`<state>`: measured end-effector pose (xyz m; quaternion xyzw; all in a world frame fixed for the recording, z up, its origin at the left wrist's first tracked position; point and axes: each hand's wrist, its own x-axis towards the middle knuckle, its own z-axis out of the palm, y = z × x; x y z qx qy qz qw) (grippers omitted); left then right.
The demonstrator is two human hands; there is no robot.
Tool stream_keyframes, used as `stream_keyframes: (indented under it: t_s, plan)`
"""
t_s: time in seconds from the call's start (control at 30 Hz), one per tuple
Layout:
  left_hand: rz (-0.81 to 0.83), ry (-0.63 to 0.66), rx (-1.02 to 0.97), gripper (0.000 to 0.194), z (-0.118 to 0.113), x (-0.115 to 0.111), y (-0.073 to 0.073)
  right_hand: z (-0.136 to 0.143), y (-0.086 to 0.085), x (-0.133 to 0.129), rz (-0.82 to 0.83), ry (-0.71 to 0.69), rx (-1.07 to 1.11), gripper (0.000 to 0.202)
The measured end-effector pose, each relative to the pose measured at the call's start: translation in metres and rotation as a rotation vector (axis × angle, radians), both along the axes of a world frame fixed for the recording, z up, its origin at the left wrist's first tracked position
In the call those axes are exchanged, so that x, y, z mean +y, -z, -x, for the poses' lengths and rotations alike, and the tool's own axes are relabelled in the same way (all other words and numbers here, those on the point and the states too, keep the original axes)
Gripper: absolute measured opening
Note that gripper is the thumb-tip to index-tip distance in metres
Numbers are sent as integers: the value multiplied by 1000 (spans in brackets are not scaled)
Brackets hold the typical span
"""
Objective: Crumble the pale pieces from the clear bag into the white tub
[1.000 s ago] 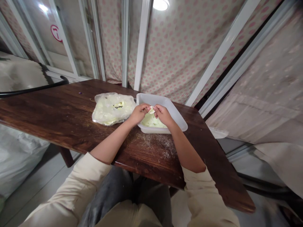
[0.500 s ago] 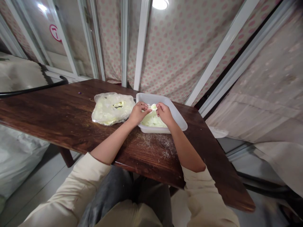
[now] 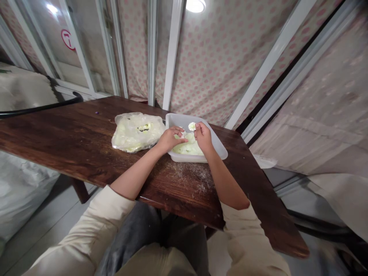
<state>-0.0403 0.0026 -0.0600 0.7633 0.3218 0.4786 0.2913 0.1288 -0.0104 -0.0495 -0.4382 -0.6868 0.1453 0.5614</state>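
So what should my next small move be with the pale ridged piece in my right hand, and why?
Perhaps bring the left hand over to steady the pale ridged piece: the right hand pinches it at one edge above the tub, and the left is close by. Whether the left holds anything is unclear.

Can't make out on my feed the white bit (image 3: pixel 183 135) at the left hand (image 3: pixel 169 140); too small. Right hand (image 3: pixel 203 136) hides the 3 o'clock edge of a fluted piece (image 3: pixel 191 126). Contents (image 3: pixel 188 148) of the tub (image 3: pixel 217 142) too fine for me to identify. Tabletop (image 3: pixel 71 134) cropped at 9 o'clock; clutter (image 3: pixel 349 256) at 4 o'clock blurred.
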Motion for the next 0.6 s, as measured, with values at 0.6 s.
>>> stream_keyframes:
  t_s: [0.6]
  plan:
    - [-32,-137,-26,36,0,-3,-1,6,-3,-7,-1,8,-361,29]
